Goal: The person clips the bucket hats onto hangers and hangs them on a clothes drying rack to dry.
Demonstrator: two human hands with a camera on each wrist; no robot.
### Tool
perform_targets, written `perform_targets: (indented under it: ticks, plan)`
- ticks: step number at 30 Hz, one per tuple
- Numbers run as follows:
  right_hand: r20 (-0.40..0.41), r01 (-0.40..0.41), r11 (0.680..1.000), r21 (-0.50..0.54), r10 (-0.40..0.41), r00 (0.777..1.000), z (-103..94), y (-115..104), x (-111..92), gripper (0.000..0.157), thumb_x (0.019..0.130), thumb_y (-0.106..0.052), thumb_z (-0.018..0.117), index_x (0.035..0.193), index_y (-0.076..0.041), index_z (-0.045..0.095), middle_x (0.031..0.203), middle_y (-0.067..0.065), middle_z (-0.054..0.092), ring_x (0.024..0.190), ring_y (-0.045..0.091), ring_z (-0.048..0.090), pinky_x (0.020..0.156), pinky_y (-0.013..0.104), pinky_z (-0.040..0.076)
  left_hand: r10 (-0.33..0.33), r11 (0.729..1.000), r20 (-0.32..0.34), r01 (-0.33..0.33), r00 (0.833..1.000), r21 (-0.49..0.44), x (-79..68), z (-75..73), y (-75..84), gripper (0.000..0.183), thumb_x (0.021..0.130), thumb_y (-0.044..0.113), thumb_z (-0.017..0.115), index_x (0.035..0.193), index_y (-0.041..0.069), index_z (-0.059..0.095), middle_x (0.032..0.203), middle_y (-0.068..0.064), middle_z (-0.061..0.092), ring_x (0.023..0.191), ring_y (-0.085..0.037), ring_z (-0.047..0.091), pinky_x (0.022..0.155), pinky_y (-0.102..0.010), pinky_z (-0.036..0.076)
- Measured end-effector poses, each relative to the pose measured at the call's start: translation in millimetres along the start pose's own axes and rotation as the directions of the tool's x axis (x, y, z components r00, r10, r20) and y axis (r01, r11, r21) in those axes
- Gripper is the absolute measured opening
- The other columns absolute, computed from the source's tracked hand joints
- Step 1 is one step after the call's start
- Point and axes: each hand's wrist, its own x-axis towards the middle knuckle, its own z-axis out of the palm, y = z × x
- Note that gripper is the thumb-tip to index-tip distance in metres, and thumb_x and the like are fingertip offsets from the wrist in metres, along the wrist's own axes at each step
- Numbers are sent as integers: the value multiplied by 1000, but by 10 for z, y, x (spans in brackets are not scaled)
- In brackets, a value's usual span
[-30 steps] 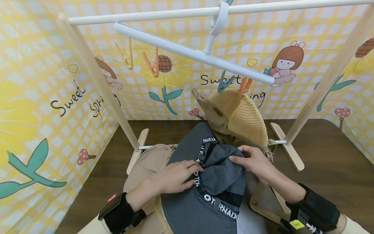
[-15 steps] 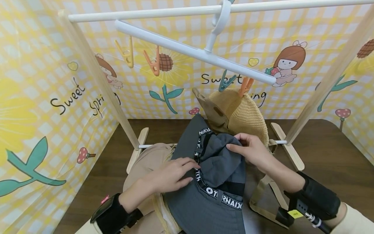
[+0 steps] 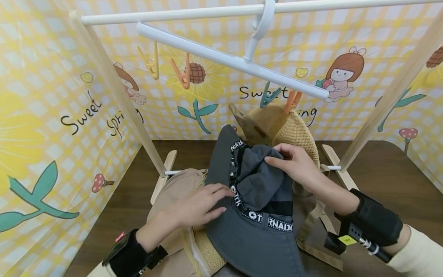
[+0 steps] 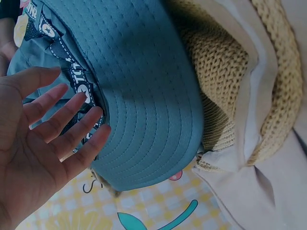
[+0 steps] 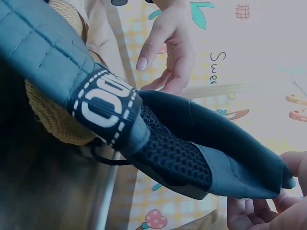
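Observation:
A dark grey bucket hat point(image 3: 256, 242) with a black-and-white lettered band hangs tilted in front of me, its crown folded inward. My right hand point(image 3: 299, 165) pinches the crown's edge between thumb and fingers; the right wrist view shows the pinched fabric tip and a mesh panel point(image 5: 172, 158). My left hand point(image 3: 195, 206) lies by the brim with fingers spread and nearly straight, close to the band; in the left wrist view its palm point(image 4: 33, 148) faces the hat. Under the brim on the left lies a beige hat with a woven straw part point(image 4: 220, 72).
A white hanger point(image 3: 228, 61) hangs slanted from a white rail point(image 3: 173, 15). Yellow point(image 3: 152, 63) and orange point(image 3: 183, 73) clothespins dangle at its left. Teal point(image 3: 269, 96) and orange point(image 3: 293, 100) clothespins hold a straw-and-tan hat point(image 3: 297, 130) at its right. A brown table point(image 3: 391, 184) lies below.
The grey hat has risen, and its brim has shifted slightly right. My right hand has moved up with it, still pinching the crown. My left hand has drawn slightly left.

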Motion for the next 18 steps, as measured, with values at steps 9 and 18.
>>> perform_targets:
  ticks: [9,18]
  plan:
    - [-13,19,1000,-11,-19,1000,-52,-141,90,20,90,-19,61,97,0,62,81,-1,58,72,16,52,63,28,43,10,1000,-30,-10,999,3,6,-58,-8,33,91,18,59,122,9,53,121,-7,57,112,-18,54,91,-37,52]
    - [-10,28,999,-34,-29,1000,-92,-223,140,20,91,-19,60,99,-2,62,85,3,58,75,19,52,66,30,42,-6,1000,-3,6,1000,0,-15,-73,2,34,91,20,59,123,9,53,122,-7,56,111,-18,55,90,-37,53]
